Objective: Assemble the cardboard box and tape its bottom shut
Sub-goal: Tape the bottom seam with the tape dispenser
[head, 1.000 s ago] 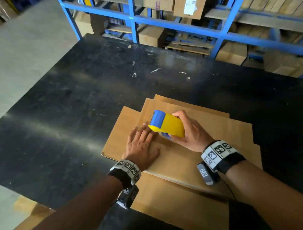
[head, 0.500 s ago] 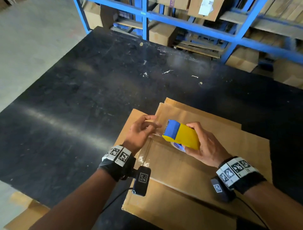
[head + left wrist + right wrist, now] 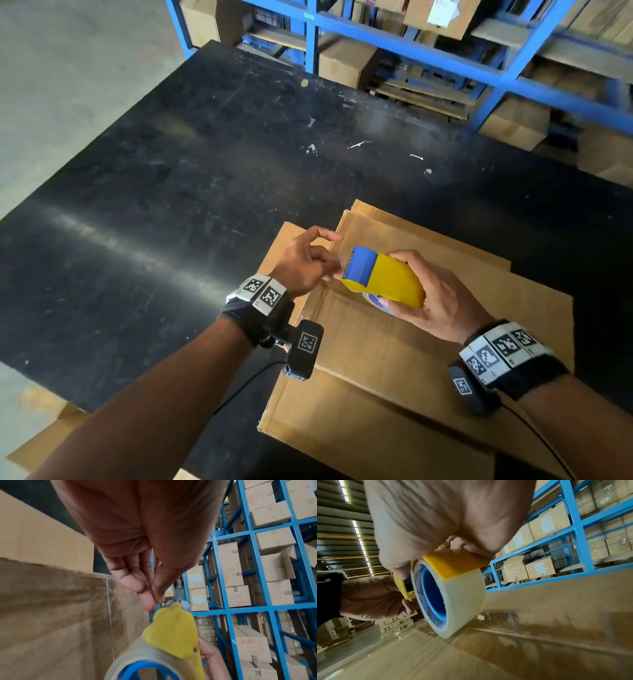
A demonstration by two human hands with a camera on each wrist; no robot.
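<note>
Two hands meet over a flattened brown cardboard box (image 3: 428, 342) lying on the black tabletop (image 3: 205, 205). The right hand (image 3: 442, 301) grips a yellow-and-blue tape dispenser (image 3: 383, 277) holding a clear tape roll (image 3: 453, 599); the left hand (image 3: 305, 263) pinches at its blade end, apparently the tape's free end. Risk: a slipped pinch lets tape snap back or fold. Glossy tape already covers part of the box.

Daylit and bright, glare streak on the black table (image 3: 144, 236), wrist views blurred (edges warped) — shelving soft
</note>
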